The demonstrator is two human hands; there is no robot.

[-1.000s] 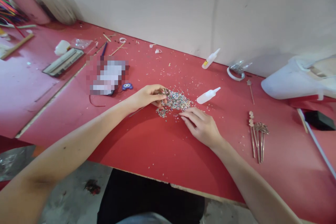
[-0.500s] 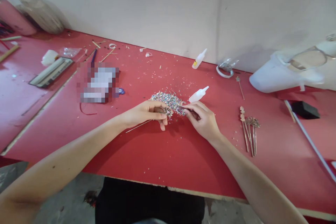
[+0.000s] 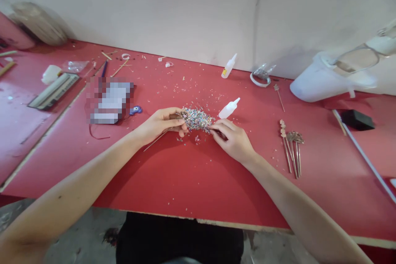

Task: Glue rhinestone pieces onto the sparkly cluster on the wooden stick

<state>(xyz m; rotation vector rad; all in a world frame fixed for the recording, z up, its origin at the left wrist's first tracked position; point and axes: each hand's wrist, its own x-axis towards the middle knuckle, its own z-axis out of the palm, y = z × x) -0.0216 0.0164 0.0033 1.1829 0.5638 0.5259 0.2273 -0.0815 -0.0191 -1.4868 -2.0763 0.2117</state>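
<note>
Moved apart since the earlier frame, with the left hand (image 3: 168, 123) now farther from the right hand (image 3: 230, 137), at the left edge of the bead pile (image 3: 198, 119). Reaching in from the lower left and lower right, forearms slanting inward over the table (image 3: 192, 181). Pinching a small ornament (image 3: 185, 114) between left thumb and fingers, thin stem (image 3: 156, 141) angled out below the palm. Closed on a thin dark tool (image 3: 219, 133) with the right fingertips, end at the pile's lower right edge. Just beyond the right hand, a white bottle (image 3: 229, 108); farther beyond, a yellow-labelled bottle (image 3: 229, 66). Well right of it, gold-coloured pins (image 3: 295, 152) and a black block (image 3: 358, 120). Up and left of the left hand, a blue charm (image 3: 135, 110), a pixelated panel (image 3: 111, 102) and a flat box (image 3: 54, 91), printed with letters too blurred to read.
</note>
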